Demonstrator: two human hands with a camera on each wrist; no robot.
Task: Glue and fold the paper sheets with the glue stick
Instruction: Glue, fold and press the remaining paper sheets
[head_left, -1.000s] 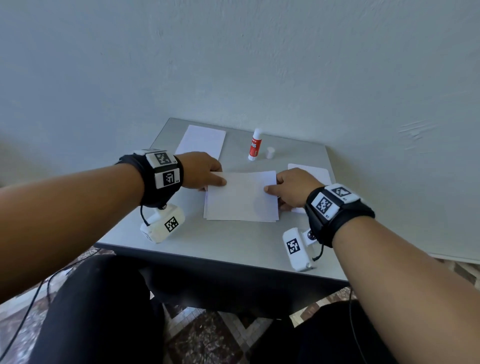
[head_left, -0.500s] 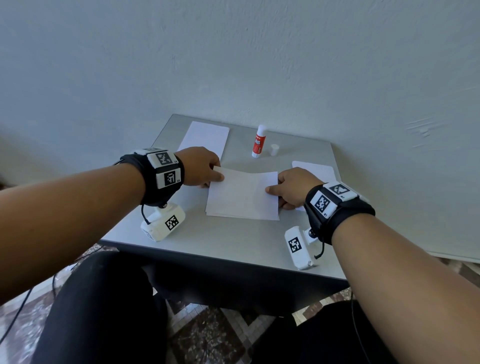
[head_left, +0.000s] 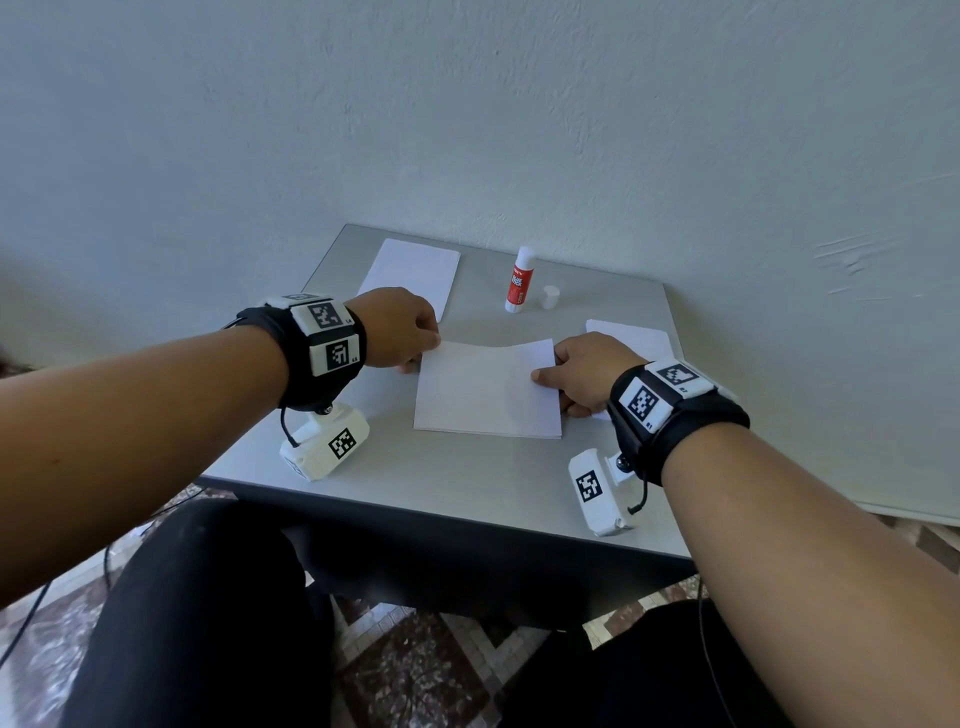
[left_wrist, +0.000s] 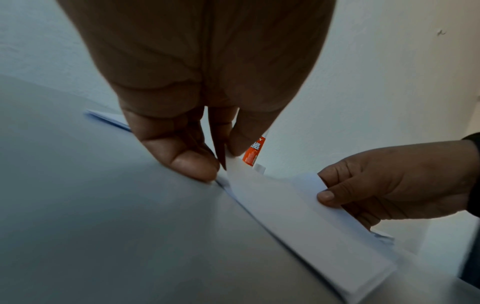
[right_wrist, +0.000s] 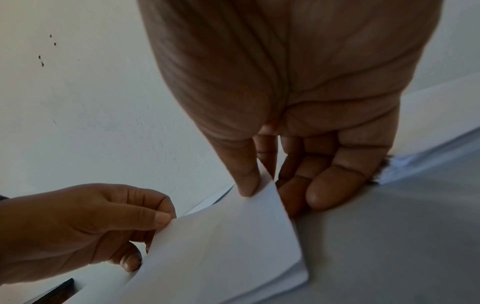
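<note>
Hands: left hand (head_left: 400, 332) and right hand (head_left: 587, 371) pinch top sheet (head_left: 485, 387) corners; lift evenly, keep edges aligned.

Head view downward; wrist views close, all sharing the paper (head_left: 487, 387).

paper stacks (head_left: 487, 395): 3 | glue stick (head_left: 520, 280): 1 | cap (head_left: 549, 296): 1 | hands (head_left: 402, 327): 2
</note>
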